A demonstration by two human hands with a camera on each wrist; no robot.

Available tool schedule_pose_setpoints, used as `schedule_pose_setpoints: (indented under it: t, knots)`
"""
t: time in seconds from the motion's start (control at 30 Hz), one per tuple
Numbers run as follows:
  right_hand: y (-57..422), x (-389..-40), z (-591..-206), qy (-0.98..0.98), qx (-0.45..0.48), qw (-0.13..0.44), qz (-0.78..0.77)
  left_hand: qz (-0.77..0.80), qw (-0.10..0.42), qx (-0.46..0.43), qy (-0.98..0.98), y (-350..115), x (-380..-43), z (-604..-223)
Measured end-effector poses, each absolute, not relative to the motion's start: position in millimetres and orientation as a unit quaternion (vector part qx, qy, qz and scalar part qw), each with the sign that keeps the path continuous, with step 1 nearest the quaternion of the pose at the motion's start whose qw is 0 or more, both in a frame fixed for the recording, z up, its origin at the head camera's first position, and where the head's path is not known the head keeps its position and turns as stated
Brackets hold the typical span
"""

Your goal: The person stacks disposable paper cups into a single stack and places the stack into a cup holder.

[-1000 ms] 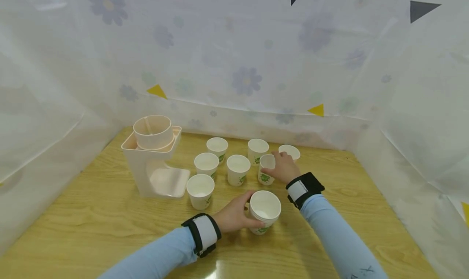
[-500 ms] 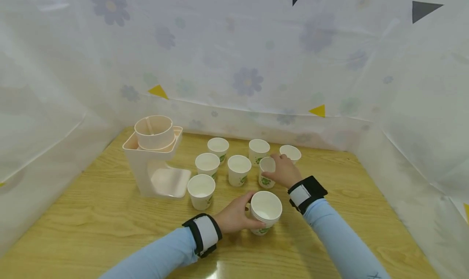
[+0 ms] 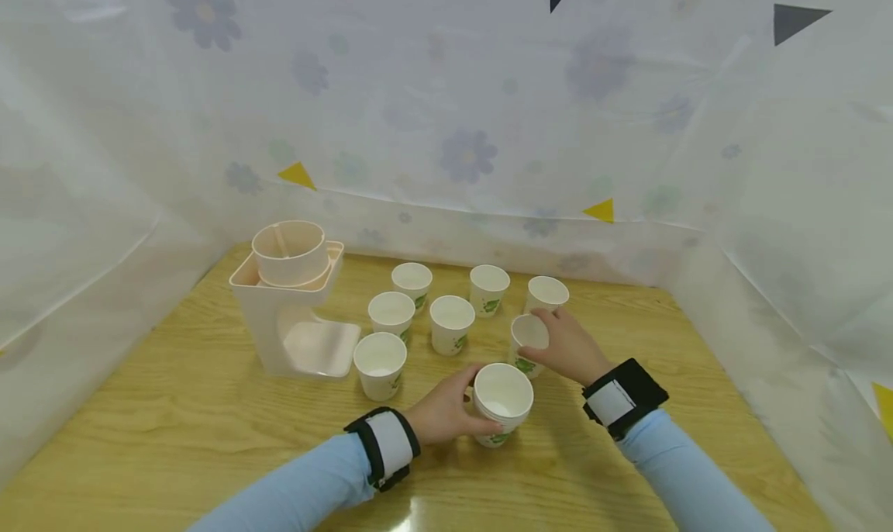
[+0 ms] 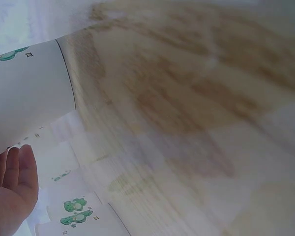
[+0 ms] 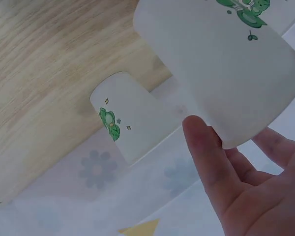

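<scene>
My left hand [image 3: 446,409] holds a stack of nested white paper cups [image 3: 502,396] near the middle of the table, thumb on the near side and fingers behind. Just beyond the stack, my right hand [image 3: 568,347] grips a single paper cup [image 3: 525,350] by its upper part, open end up. Whether that cup touches the table is hard to tell. In the right wrist view the gripped cup [image 5: 221,73] shows a green cartoon print, with my fingertips along its rim. The left wrist view shows part of a cup [image 4: 29,98] above my left fingers [image 4: 27,169].
Several upright paper cups stand loosely in rows behind, among them a near-left cup [image 3: 380,365], a middle cup [image 3: 452,326] and a back-right cup [image 3: 547,293]. A cream-coloured appliance-like stand [image 3: 289,299] with a round top is at left. White sheeting [image 3: 446,90] surrounds the wooden table [image 3: 244,439].
My right hand has brought its cup nearer and to the right, away from the rows and closer to the stack. The left hand and its stack have stayed in place.
</scene>
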State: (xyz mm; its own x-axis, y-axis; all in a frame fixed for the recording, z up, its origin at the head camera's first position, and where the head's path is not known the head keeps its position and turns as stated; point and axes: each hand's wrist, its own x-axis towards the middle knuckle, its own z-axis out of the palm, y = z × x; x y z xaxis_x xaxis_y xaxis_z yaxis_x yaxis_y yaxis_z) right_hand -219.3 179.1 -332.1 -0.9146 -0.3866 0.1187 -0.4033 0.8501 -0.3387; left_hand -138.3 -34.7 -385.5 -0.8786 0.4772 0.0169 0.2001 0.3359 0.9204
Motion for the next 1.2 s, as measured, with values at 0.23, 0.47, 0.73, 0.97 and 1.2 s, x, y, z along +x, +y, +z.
schedule_pose_setpoints:
  t: [0.23, 0.47, 0.73, 0.97, 1.2]
  knots:
    - [194.2, -201.4, -318.3, -0.963, 0.214, 0.017, 0.163, 0.538, 0.135, 0.203, 0.807, -34.4, -137.5, -382.6]
    - [201.7, -183.5, -293.7, -0.963, 0.222, 0.024, 0.154, 0.542, 0.133, 0.203, 0.805, -34.0, -137.1, -382.9]
    - [201.6, -168.0, -258.2, -0.964, 0.224, 0.025, 0.140, 0.545, 0.129, 0.208, 0.802, -34.2, -138.6, -386.8]
    - [193.0, -152.9, -234.3, -0.959, 0.241, 0.036, 0.143, 0.544, 0.128, 0.211, 0.802, -34.7, -139.7, -389.4]
    - [179.3, -139.1, -221.8, -0.949, 0.271, 0.062, 0.147, 0.545, 0.136, 0.210, 0.800, -35.3, -140.5, -388.8]
